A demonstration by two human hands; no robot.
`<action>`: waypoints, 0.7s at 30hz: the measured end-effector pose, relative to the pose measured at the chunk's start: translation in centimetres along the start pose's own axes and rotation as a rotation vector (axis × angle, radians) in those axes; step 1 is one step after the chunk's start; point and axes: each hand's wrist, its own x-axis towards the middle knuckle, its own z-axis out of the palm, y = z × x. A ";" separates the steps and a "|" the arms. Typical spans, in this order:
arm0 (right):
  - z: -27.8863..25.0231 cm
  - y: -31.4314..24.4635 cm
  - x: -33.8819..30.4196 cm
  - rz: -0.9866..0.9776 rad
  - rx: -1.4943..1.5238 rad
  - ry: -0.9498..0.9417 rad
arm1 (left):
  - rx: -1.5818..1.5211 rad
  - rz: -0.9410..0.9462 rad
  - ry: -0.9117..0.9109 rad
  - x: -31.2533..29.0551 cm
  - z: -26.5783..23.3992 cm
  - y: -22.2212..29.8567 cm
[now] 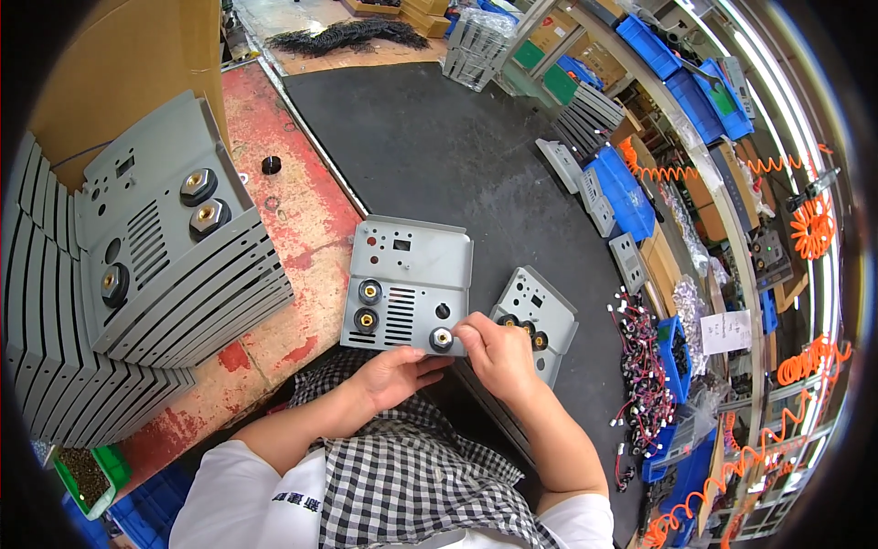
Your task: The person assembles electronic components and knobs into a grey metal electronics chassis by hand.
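Observation:
A grey sheet-metal panel [425, 252] with slots and holes lies at the workbench edge before me. Two black sockets with brass centres [369, 292] sit on its left side. A third socket [441, 339], its centre silvery, is at the lower right corner. My left hand [393, 377] is closed on the panel's lower edge, the thumb above and the fingers partly hidden below. Beside the third socket, my right hand [498, 352] is closed in a pinch; what lies between its fingertips is hidden. Another grey panel with sockets [540, 316] lies just beyond that hand.
Stacked grey panels [192, 293] stand at left by a cardboard box [128, 55]. A black cap [271, 165] lies on the worn red surface. At right are a heap of wired parts [640, 375], blue bins [622, 192] and orange coiled hoses [809, 229].

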 end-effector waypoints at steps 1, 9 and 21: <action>-0.2 -0.4 0.3 -0.007 -0.017 0.016 | 0.000 0.003 -0.002 0.0 -0.1 0.0; 3.1 -3.9 2.9 -0.291 -0.078 -0.019 | 0.210 -0.054 -0.011 -0.7 0.0 0.7; 3.3 -1.4 1.2 -0.113 0.588 -0.149 | 1.451 0.838 0.252 -6.6 7.9 4.1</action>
